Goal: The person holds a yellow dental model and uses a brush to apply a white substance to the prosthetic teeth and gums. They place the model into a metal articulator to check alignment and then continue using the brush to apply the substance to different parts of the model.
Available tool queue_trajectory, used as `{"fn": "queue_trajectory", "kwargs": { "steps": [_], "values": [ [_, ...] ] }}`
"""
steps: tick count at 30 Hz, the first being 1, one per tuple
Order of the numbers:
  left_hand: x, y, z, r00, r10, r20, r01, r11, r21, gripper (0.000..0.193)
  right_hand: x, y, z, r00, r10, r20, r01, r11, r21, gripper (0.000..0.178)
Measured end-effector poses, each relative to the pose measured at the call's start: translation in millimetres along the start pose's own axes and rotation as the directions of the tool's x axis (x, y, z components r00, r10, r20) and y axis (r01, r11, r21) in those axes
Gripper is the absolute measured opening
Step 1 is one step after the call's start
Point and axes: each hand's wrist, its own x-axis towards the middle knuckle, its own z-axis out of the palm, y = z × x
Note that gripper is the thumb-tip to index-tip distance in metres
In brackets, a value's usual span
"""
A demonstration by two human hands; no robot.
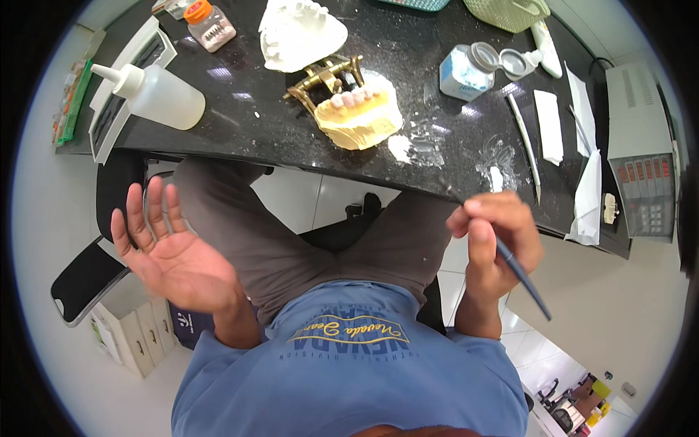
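Apparently, a thin dark tool point(524, 278) is being readied: the left hand point(178, 262) is hovering near left, palm-up and empty, and the right hand point(502, 244) is pinching it. Farther, a yellow tooth model point(360, 122) is sitting on the counter point(255, 138), left of the tip; touching it would be requiring a forward, leftward reach.
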Motion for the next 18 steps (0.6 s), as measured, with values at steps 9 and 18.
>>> {"fn": "queue_trajectory", "kwargs": {
  "steps": [9,18],
  "values": [
    [0,-80,-130,0.995,-0.093,0.025,0.005,0.307,0.952,0.07,25,8,12,0.982,0.187,0.026,-0.178,0.961,-0.211,0.011],
    [-2,-80,-126,0.98,-0.198,0.017,0.012,0.146,0.989,0.076,28,14,10,0.979,0.195,0.063,-0.179,0.964,-0.195,0.012]
  ]
}}
